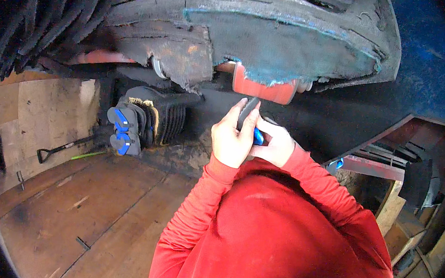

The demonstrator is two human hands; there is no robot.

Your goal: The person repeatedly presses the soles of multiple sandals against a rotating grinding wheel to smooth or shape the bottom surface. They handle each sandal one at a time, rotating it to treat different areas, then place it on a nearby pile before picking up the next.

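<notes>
My left hand (231, 136) and my right hand (275, 143) are closed together on a dark grey piece with a blue part (247, 113), held tilted in front of a red sanding wheel (263, 87). The piece's upper tip is just below the wheel's lower edge; whether they touch I cannot tell. Much of it is hidden by my fingers. Above the wheel hangs a worn, frayed grey cover (278, 46), dusted with teal.
Dark grey pieces, some blue-topped (142, 113), are stacked left of my hands. A black-handled tool (65, 149) and a green rod (86, 154) lie by a wooden panel (50, 108). A wooden frame (389, 204) with stored pieces stands right, under a blue, dust-covered surface (430, 62).
</notes>
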